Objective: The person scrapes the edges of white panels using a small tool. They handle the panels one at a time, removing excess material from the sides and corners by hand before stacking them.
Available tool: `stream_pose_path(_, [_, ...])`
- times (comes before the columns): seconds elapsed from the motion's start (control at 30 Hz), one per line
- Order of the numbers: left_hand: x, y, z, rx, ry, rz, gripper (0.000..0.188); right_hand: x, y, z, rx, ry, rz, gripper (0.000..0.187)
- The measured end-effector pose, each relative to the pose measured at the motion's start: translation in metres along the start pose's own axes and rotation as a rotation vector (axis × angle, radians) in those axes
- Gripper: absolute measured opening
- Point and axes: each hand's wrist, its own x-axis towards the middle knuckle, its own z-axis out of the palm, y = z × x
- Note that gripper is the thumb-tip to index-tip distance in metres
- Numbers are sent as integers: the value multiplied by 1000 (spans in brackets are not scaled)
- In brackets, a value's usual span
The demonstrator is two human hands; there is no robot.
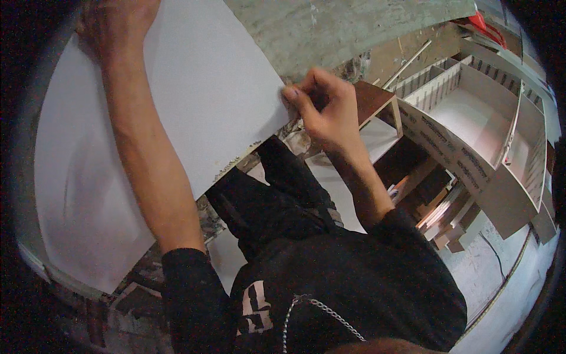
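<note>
A white board (218, 88) lies in front of me, its near edge rough and crumbly. To its left and lower down spreads a second white surface (88, 194); I cannot tell whether this is a separate board. My right hand (327, 106) is closed at the board's right edge, thumb and index finger pinched on it near the corner. Across the white surfaces reaches my left arm, with my left hand (121, 23) at the far left by the edge. The fingers of that hand are mostly hidden at the dark rim of the picture.
Beyond the board stretches a worn greenish-grey tabletop (330, 35). On the right stands a large open wooden frame (477, 106) with white inner panels. Below it are stacked board offcuts (445, 212) and a cable (501, 283) on the floor. Something red (486, 26) lies at the far right.
</note>
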Motion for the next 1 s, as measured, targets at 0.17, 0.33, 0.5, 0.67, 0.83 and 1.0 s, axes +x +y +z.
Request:
stream_pose_path(0.17, [-2, -1, 3, 14, 9, -15, 65, -11, 14, -2, 102, 0, 14, 22])
stream_pose_path(0.33, [-2, 3, -1, -13, -30, -60, 64, -15, 17, 3, 67, 24, -28, 22])
stream_pose_path(0.5, [-2, 3, 0, -11, -33, -51, 64, -5, 6, 2, 25, -1, -45, 19])
stream_pose_path(0.67, [-4, 4, -2, 52, -33, -66, 64, -26, 28, 5, 181, 51, -40, 18])
stream_pose_path(0.83, [-1, -1, 1, 32, -26, -34, 66, -6, 8, 8, 29, 37, -43, 22])
stream_pose_path(1.0, [-7, -3, -5, 36, -45, -58, 65, -28, 29, 8, 117, 46, -7, 23])
